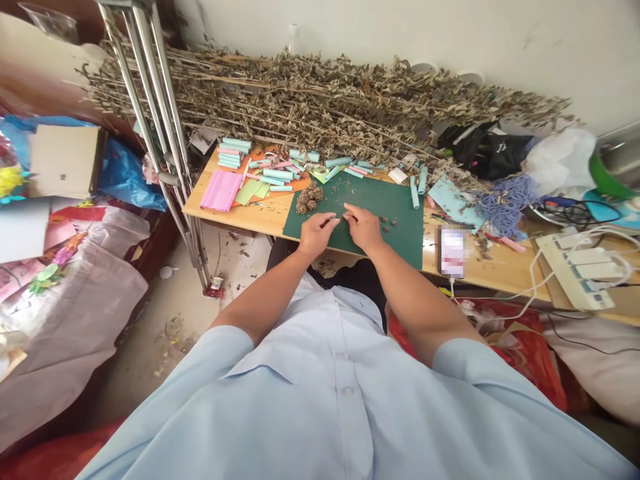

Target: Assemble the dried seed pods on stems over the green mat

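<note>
Over the near part of a dark green cutting mat (400, 200), both my hands are close together. My left hand (316, 236) is closed in a pinch, thumb and fingertips together; what they hold is too small to make out. Just to its right, my right hand (363, 228) has its fingers curled and pressed together towards the left fingertips, and any small piece in them cannot be made out. Behind my left hand lies a clump of brown balls of dried plant matter (309, 198). Small dark crumbs (385, 223) lie right of my right hand.
Dried leafy stalks (310, 93) pile along the wall. Rolled blue and pink papers (275, 176) and pink sheets (221, 191) lie at the left. A phone (452, 251), blue yarn (507, 205) and a power strip (575, 270) are on the right. Metal crutches (160, 133) stand left.
</note>
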### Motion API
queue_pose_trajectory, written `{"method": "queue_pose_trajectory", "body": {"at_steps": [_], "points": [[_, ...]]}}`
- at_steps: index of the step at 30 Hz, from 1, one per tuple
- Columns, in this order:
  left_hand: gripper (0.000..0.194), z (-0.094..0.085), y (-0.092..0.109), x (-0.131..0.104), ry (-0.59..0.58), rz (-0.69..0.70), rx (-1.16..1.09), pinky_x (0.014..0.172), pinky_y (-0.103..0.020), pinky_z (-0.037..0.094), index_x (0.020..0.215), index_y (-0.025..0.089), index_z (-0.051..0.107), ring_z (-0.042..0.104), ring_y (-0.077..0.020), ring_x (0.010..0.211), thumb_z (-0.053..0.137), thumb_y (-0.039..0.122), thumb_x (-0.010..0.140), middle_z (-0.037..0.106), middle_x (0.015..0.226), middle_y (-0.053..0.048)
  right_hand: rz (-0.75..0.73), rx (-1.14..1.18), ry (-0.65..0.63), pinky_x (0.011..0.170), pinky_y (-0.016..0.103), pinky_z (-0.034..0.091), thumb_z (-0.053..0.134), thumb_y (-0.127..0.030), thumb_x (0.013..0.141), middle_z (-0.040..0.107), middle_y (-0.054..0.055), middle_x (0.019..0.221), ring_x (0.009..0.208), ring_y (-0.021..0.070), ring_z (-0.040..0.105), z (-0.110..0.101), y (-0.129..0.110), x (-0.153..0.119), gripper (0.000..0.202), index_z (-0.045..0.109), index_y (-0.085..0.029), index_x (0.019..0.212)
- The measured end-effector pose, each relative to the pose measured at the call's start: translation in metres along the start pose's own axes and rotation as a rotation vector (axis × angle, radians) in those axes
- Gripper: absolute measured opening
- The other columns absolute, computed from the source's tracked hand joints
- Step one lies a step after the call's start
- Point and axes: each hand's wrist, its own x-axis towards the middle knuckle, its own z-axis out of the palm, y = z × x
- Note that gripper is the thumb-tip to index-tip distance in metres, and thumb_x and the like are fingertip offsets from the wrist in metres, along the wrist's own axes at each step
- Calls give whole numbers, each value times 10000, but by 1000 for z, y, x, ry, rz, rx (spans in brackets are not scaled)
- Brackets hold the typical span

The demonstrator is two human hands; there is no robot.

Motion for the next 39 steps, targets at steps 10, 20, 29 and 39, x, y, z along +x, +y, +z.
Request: {"method": "queue_pose_trajectory", "body": {"at_steps": [10, 20, 29, 39], "points": [[189, 2, -2, 2, -11, 32, -36, 845, -289, 583, 1081, 190, 824, 721, -168, 854, 768, 310, 945, 783, 973, -59, -191, -88, -223, 1029, 470, 584, 517, -202, 995, 817, 86, 1115, 1045, 279, 736, -13, 10, 16, 442, 721, -225, 1387], [163, 0, 2, 2, -49, 120, -5, 812, -284, 551, 1069, 204, 829, 673, -158, 818, 778, 288, 940, 744, 871, -35, -290, -173, -260, 978, 460, 594, 573, -160, 941, 806, 84, 1150, 1054, 286, 731, -14, 9, 18, 500, 694, -230, 1420], [139, 2, 2, 0, -62, 113, -63, 815, -296, 547, 1015, 195, 832, 666, -159, 818, 816, 277, 903, 743, 883, -43, -207, -19, -82, 934, 437, 600, 569, -201, 935, 793, 59, 1036, 942, 237, 720, -15, 2, 12, 562, 583, -205, 1497], [132, 1, 3, 1, -97, 116, -62, 792, -282, 508, 1044, 187, 819, 642, -159, 829, 757, 253, 948, 719, 872, -38, -226, 165, 105, 932, 414, 635, 602, -355, 986, 798, 50, 1037, 899, 207, 743, -10, -35, -17, 436, 657, -230, 1400]]}}
